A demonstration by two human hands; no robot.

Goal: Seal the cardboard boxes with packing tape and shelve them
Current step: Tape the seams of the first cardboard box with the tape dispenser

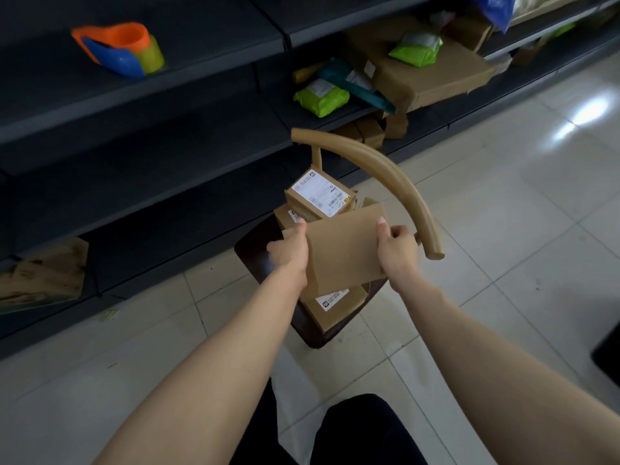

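pale floor tiles (503, 203) and dark metal shelving (134, 105) frame the spot where the person stands. the plain cardboard box (345, 253) is clear of the pile, held tilted over a chair seat (251, 250) with its brown face towards them. the left hand (290, 251) clasps its left edge, thumb on top, and the right hand (397, 246) clasps the right edge, fingers curled round. under and behind it more labelled boxes (318, 196) sit stacked on the seat, inside the curved wooden backrest (379, 162). no tape shows on the held face, so i'd judge sealing comes first: keep the flaps pressed flat and square, set the box down steady, then fetch what looks like a tape dispenser (117, 48), orange and blue, well apart on the upper shelf. green mailers (320, 97) lie in the next bay
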